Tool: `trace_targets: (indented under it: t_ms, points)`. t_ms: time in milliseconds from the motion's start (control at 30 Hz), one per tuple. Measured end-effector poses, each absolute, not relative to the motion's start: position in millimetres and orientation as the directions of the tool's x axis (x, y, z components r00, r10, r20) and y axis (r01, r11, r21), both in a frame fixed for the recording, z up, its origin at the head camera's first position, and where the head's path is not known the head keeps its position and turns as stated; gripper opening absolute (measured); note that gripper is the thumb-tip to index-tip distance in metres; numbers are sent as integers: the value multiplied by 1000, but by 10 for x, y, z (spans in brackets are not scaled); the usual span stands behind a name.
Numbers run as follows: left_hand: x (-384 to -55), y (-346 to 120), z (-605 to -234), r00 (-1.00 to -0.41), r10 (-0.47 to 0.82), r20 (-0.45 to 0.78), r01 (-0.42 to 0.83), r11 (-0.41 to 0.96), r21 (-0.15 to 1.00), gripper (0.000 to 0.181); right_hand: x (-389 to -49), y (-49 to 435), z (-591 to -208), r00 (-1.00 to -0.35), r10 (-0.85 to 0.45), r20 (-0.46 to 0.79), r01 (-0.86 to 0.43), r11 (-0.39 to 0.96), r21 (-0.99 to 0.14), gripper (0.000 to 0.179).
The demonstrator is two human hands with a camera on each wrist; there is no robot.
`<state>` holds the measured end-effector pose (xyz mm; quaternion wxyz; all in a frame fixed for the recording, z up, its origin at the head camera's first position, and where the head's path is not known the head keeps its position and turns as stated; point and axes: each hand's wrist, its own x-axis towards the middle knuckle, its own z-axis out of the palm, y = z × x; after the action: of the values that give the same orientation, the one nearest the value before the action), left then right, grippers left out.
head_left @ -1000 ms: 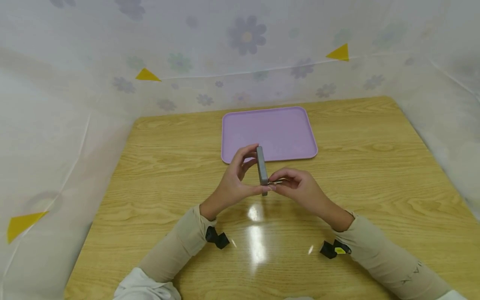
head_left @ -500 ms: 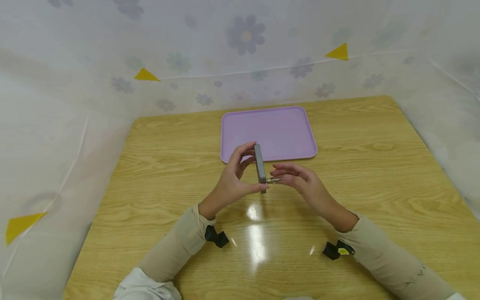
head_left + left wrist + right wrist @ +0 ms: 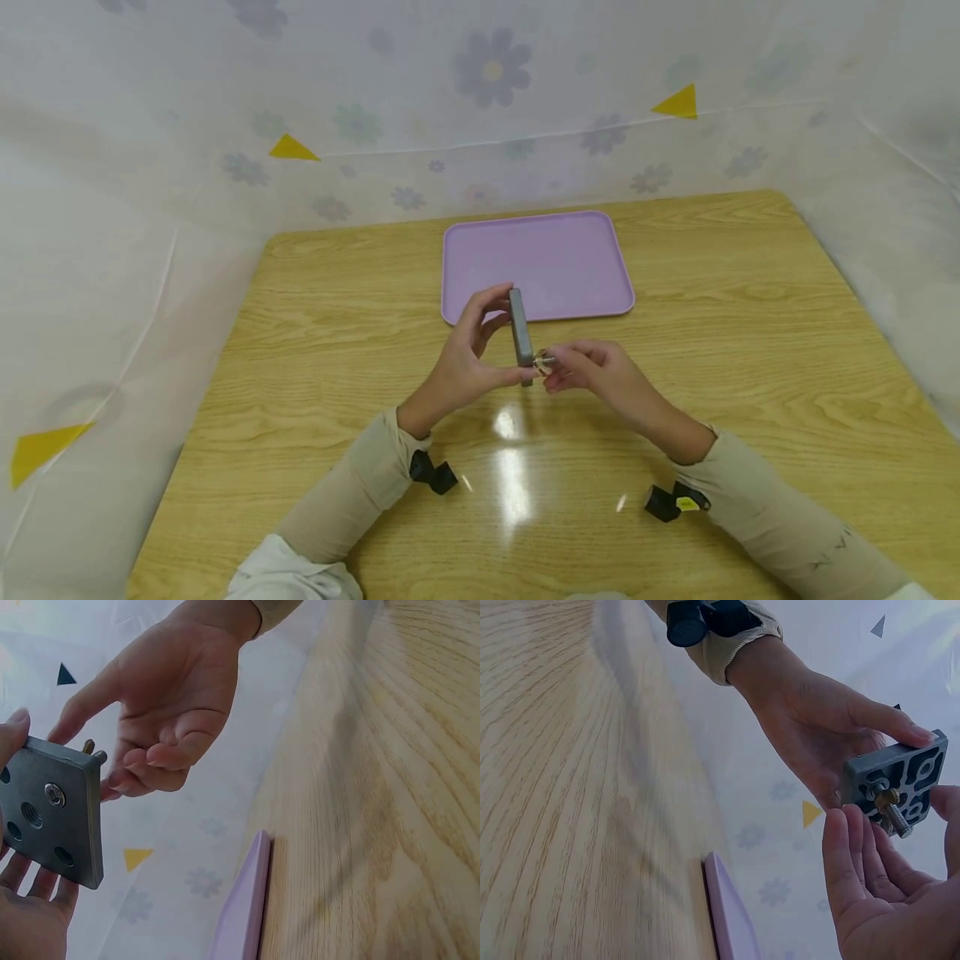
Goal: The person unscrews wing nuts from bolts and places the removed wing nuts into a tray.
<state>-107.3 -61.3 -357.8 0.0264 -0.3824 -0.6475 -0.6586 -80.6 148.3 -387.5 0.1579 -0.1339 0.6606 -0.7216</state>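
My left hand [image 3: 468, 358] grips a grey square plate [image 3: 520, 329] by its edges, upright above the table. Several round holes and a screw head [image 3: 54, 795] show on its flat face in the left wrist view. From the ribbed back, seen in the right wrist view, a threaded bolt [image 3: 901, 825] sticks out, bearing a brass nut [image 3: 887, 798] that looks winged. My right hand [image 3: 611, 371] is at this bolt, thumb on one side and fingers on the other. Both wrist views show its fingers [image 3: 847, 855] loosely bent around the bolt, with space between them and the nut.
A lilac tray [image 3: 555, 258] lies on the wooden table [image 3: 337, 333] beyond my hands, partly behind the left hand in the head view. Pale flowered sheeting [image 3: 405, 83] with yellow triangles surrounds the back and sides. A black camera mount sits on each wrist.
My right fingers were at the bolt, lifted off and up to the right half a second ago, then came back down around it. The left hand and plate have hardly moved.
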Motion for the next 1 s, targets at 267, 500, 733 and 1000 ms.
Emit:
trace_targets:
  t_ms: [267, 500, 733, 1000]
  points:
    - [-1072, -607, -3584, -698, 478, 533, 523, -168, 836, 93, -811, 1442, -3893, -921, -389, 9, 9, -43, -999, 26]
    - [-1061, -611, -3579, -701, 480, 527, 517, -167, 840, 93, -829, 1430, -3939, -894, -407, 187, -175, -68, -982, 17]
    - [-1060, -609, -3573, -693, 483, 535, 523, -175, 834, 95, -845, 1448, -3982, -800, -418, 431, -446, -66, -892, 23]
    - [-1062, -615, -3576, -687, 480, 545, 531, -179, 828, 94, -831, 1462, -3968, -776, -424, 466, -493, -51, -868, 34]
